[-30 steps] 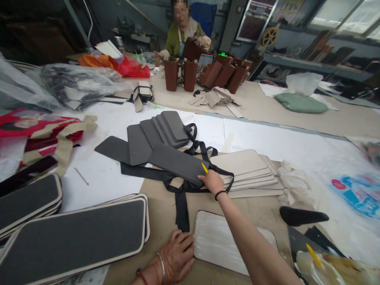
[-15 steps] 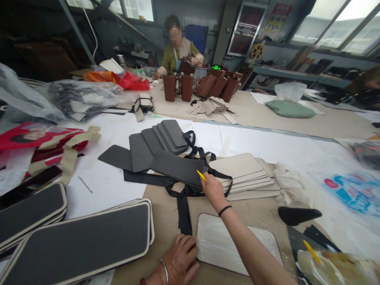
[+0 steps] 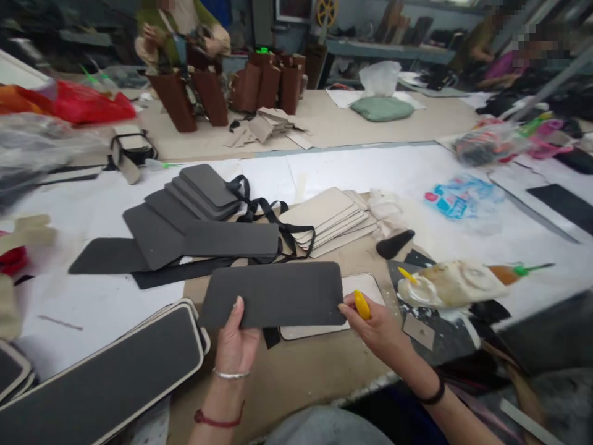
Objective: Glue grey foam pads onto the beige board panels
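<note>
A dark grey rounded-corner panel [image 3: 278, 293] is held up in front of me by both hands. My left hand [image 3: 237, 343] has its thumb on top of the lower left edge, with the other fingers underneath. My right hand [image 3: 377, 324] pinches the right edge and also keeps a yellow tool [image 3: 362, 305] in its grip. Below the held panel lies a pale panel [image 3: 365, 287] with a dark edge, mostly covered. Behind it is a fanned pile of dark grey panels [image 3: 157, 225], alongside black straps [image 3: 264, 210] and a stack of pale panels [image 3: 324, 213].
Long grey panels with cream borders [image 3: 115, 371] lie at the lower left. To the right are a glue-smeared container [image 3: 458, 284], a bottle with a green nozzle [image 3: 504, 272] and a black oblong piece [image 3: 395, 245]. Brown holders [image 3: 208, 96] and a co-worker [image 3: 183, 37] are across the table.
The right hand has taken a dark grey panel from the pile and brought it nearer. My left hand has risen from the table and gripped it. The view has swung right and down.
</note>
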A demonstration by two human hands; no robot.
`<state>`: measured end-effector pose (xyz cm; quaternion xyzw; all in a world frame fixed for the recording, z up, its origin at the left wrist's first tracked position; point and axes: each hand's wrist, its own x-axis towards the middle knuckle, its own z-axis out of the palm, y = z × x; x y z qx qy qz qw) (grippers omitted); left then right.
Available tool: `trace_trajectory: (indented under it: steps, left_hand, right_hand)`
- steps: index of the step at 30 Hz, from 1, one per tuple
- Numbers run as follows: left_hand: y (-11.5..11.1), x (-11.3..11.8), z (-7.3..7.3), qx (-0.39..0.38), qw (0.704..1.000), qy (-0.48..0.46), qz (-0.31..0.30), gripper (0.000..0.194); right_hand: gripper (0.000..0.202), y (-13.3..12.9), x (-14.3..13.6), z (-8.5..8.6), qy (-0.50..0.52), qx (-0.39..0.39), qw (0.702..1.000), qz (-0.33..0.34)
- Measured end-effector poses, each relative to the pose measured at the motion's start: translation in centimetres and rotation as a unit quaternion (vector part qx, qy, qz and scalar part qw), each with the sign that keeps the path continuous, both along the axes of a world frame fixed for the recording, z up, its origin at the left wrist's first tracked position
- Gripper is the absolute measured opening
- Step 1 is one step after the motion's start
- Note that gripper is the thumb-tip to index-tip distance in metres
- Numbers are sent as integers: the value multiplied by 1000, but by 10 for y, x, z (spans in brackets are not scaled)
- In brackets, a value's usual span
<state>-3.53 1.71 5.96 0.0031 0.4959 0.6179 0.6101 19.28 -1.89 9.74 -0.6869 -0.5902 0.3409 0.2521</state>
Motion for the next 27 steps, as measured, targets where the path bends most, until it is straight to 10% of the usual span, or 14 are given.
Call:
trace_trajectory:
  steps: [10,21,27]
  left_hand:
    - [-41,15,-37,-100,941,177,-272,45]
    - [-9,24,-66,-35,689,557,-463,35]
    - [-8,30,-62,-55,625,600,-495,32]
  right_hand:
    - [19,-56,85,-75,-203,-101,970,-85]
    - [18,-20,105,-83,-315,-193,927,-60]
    - [23,-11,109,-85,-337,-228,912,-43]
